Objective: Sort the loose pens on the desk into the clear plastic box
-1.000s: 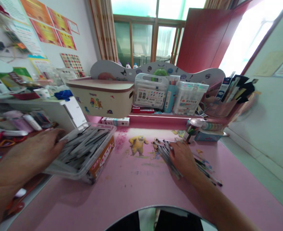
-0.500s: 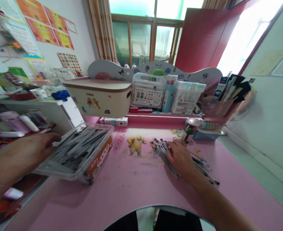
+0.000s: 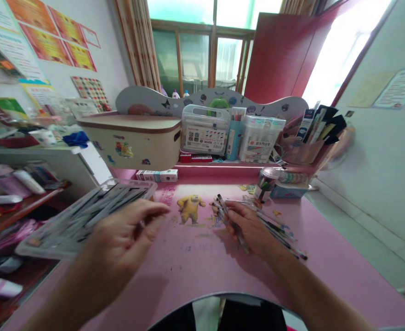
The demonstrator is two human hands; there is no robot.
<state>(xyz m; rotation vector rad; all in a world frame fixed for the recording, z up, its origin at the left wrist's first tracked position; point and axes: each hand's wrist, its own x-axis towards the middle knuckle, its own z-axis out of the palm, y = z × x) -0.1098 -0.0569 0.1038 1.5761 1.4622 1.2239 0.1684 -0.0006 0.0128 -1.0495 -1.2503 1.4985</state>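
My right hand [image 3: 248,225] is closed round several slim pens [image 3: 241,239], just above the pink desk. More pens [image 3: 285,241] lie fanned out on the desktop beneath and to the right of that wrist. My left hand [image 3: 129,243], slightly blurred, hovers over the left part of the desk. Its thumb and forefinger are apart, with nothing visible between them. Behind it stands a clear plastic box [image 3: 138,184] full of grey and dark pens, its near right side hidden by the hand.
Along the desk's back are a lidded cream bin [image 3: 133,145], marker cases [image 3: 205,131] and a pink holder [image 3: 300,149] with brushes. A small clear jar [image 3: 267,184] of pens stands near a blue box [image 3: 289,191]. Cluttered shelves [image 3: 23,207] line the left.
My left hand has left the pen box and moved right over the desk. My right hand has gathered pens and lifted them slightly. The view has shifted a little.
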